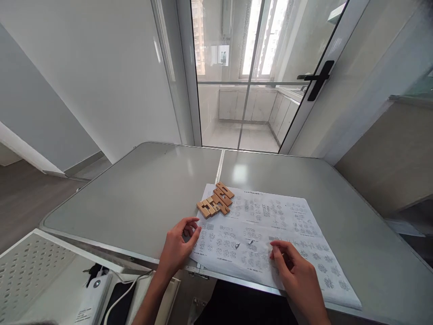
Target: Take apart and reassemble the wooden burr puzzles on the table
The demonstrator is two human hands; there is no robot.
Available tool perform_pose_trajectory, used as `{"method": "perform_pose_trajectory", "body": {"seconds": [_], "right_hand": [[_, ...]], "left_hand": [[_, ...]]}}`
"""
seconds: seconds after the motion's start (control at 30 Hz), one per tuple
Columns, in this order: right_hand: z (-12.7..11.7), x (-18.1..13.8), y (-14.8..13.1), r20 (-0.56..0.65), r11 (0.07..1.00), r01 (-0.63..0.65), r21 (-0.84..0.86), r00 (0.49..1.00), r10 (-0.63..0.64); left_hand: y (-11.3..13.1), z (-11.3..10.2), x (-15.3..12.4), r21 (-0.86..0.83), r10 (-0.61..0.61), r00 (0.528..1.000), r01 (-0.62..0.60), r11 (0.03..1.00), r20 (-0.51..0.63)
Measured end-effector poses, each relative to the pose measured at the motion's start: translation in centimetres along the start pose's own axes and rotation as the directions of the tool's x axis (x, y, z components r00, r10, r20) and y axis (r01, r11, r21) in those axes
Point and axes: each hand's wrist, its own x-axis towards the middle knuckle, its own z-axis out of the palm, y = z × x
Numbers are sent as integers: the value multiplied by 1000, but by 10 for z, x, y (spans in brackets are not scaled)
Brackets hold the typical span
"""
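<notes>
A white instruction sheet (270, 225) printed with many small diagrams lies flat near the front edge of a grey table (142, 189). Several notched wooden puzzle pieces (216, 201) lie side by side on the sheet's far left corner. My left hand (179, 246) rests at the sheet's left edge, fingers curled loosely and thumb and fingertips touching the paper, holding nothing I can see. My right hand (297, 271) lies on the sheet's near part, fingers bent with the tips pressing on the paper. Both hands are a short way in front of the wooden pieces.
A white perforated panel (30, 271) sits low at the left, with a white device and cable (98, 293) beside it. Behind the table stand a white wall and a glass door with a black handle (318, 79).
</notes>
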Motion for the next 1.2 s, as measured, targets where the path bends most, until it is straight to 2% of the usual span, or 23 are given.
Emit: {"method": "perform_pose_trajectory", "body": {"seconds": [0.3, 0.6, 1.2], "right_hand": [[-1, 1, 4, 10, 1000, 25, -19, 1000, -25], [1, 2, 3, -25, 998, 61, -28, 998, -62], [0, 1, -3, -26, 999, 49, 7, 998, -48]], "left_hand": [[-3, 2, -2, -116, -77, 996, 72, 991, -45], [1, 0, -3, -75, -76, 997, 76, 994, 5], [4, -1, -3, -13, -36, 999, 36, 999, 2]]}}
